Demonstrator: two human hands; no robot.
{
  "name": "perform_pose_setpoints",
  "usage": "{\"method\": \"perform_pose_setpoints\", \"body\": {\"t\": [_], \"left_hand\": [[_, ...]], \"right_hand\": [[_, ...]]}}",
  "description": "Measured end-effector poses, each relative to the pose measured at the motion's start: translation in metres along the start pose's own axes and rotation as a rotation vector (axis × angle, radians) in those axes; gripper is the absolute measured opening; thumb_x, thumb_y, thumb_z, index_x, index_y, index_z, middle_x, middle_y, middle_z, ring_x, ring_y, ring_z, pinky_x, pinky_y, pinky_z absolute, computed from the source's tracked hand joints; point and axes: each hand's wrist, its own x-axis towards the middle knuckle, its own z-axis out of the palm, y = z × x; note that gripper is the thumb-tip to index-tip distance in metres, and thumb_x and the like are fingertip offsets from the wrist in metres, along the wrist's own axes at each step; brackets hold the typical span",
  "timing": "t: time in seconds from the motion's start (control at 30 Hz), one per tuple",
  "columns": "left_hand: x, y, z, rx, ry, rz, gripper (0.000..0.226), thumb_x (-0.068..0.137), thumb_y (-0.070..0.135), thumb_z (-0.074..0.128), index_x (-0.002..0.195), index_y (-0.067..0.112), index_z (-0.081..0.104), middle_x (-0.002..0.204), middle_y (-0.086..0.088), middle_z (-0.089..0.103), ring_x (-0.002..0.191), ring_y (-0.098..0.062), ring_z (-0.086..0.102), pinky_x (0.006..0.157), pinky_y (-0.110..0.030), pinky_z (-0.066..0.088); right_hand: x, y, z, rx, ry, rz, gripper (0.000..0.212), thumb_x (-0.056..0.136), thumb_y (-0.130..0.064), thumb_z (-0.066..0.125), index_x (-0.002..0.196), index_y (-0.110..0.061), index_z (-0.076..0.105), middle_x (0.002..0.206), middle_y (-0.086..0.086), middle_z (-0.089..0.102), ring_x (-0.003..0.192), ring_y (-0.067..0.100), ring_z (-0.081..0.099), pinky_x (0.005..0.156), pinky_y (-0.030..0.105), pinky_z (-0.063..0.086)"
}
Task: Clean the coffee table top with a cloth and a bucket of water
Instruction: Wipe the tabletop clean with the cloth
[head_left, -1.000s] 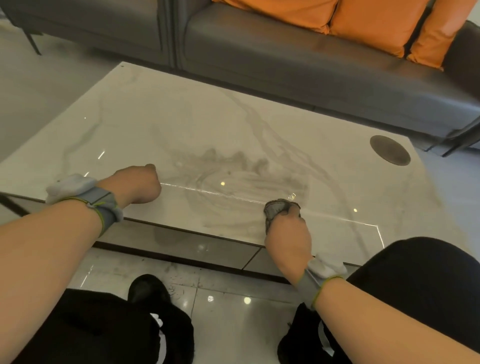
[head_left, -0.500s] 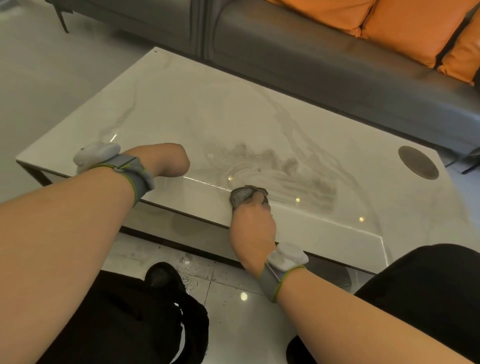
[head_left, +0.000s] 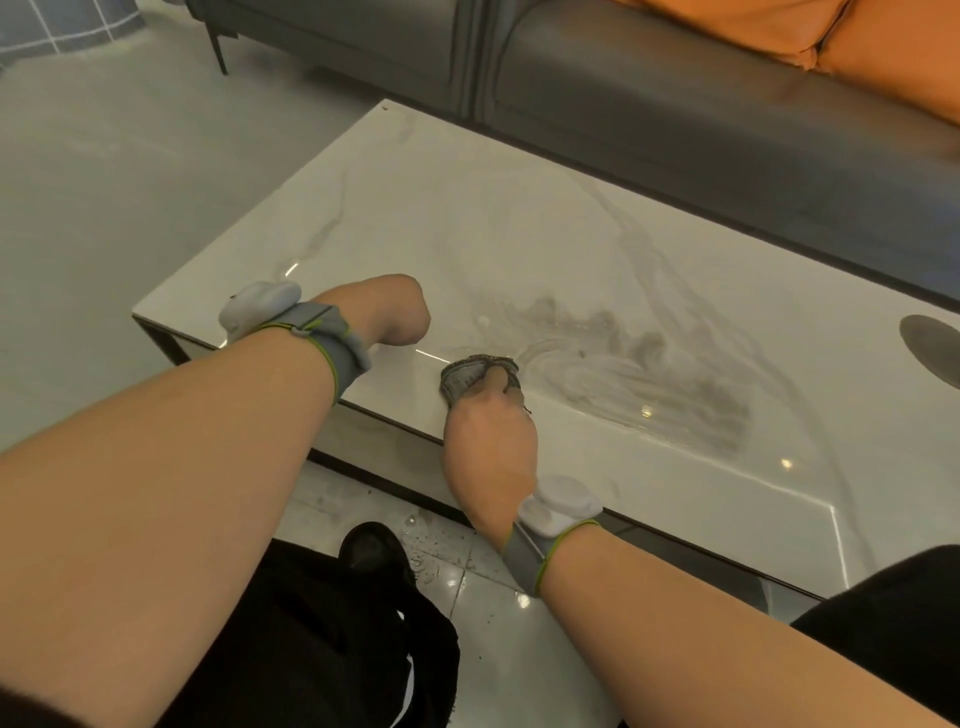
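Right hand (head_left: 491, 447): curled over a bunched grey cloth (head_left: 470, 375), fingers clamping it and pressing it onto the table (head_left: 467, 218) near its front edge.
Left hand (head_left: 387, 312): closed into a loose fist, holding nothing, resting on the table just to the left of the cloth.
Cloth: wadded, dark grey, poking out beyond the right hand's knuckles.
Smear (head_left: 649, 374): grey wet streaks on the pale marbled top, spreading right of the right hand.
Wristbands (head_left: 332, 338): grey bands with white pods on both wrists.
Sofa (head_left: 675, 104): grey, beyond the table, far from both hands.
Floor (head_left: 457, 566): glossy tiles below the right hand, speckled with dark grit.
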Motion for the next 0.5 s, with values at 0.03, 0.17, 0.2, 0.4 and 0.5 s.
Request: {"method": "perform_pose_setpoints", "body": {"t": [0.03,0.17,0.2,0.4,0.5], "left_hand": [[0.002,-0.002,-0.001,0.000,0.006,-0.008,0.043,0.099,0.001,0.035,0.140,-0.005,0.045,0.145,-0.023,0.046,0.130,-0.037,0.047,0.102,-0.035,0.040],[0.003,-0.003,-0.002,-0.007,0.008,-0.033,0.045,0.099,0.000,0.036,0.143,-0.007,0.042,0.148,-0.024,0.043,0.133,-0.037,0.045,0.104,-0.036,0.039],[0.004,-0.003,-0.001,0.000,0.011,-0.031,0.045,0.099,-0.001,0.035,0.143,-0.007,0.042,0.148,-0.024,0.043,0.133,-0.037,0.045,0.104,-0.035,0.039],[0.013,-0.005,0.000,-0.032,0.028,-0.058,0.038,0.097,0.002,0.039,0.130,-0.004,0.056,0.134,-0.023,0.056,0.123,-0.038,0.054,0.096,-0.039,0.045],[0.019,-0.009,0.001,-0.064,0.061,-0.092,0.040,0.097,0.004,0.040,0.132,-0.001,0.057,0.133,-0.021,0.058,0.124,-0.038,0.055,0.097,-0.040,0.045]], "right_hand": [[0.003,-0.004,0.001,0.005,0.008,-0.007,0.012,0.052,-0.003,0.073,0.060,-0.008,0.066,0.079,0.013,0.058,0.059,0.026,0.056,0.043,0.025,0.036],[0.012,-0.021,0.003,0.042,0.055,-0.042,0.009,0.057,-0.002,0.058,0.058,-0.007,0.065,0.078,0.013,0.058,0.059,0.027,0.056,0.045,0.026,0.035],[0.015,-0.024,0.002,0.042,0.060,-0.052,0.010,0.058,-0.003,0.058,0.059,-0.007,0.066,0.078,0.012,0.058,0.060,0.027,0.056,0.046,0.026,0.032],[0.034,-0.033,0.006,0.094,0.117,-0.167,0.014,0.062,-0.002,0.056,0.068,-0.006,0.068,0.084,0.014,0.059,0.063,0.028,0.056,0.049,0.028,0.033],[0.045,-0.020,0.009,0.086,0.124,-0.280,0.031,0.069,-0.005,0.046,0.088,-0.005,0.070,0.094,0.014,0.061,0.069,0.028,0.056,0.052,0.032,0.031]]}}
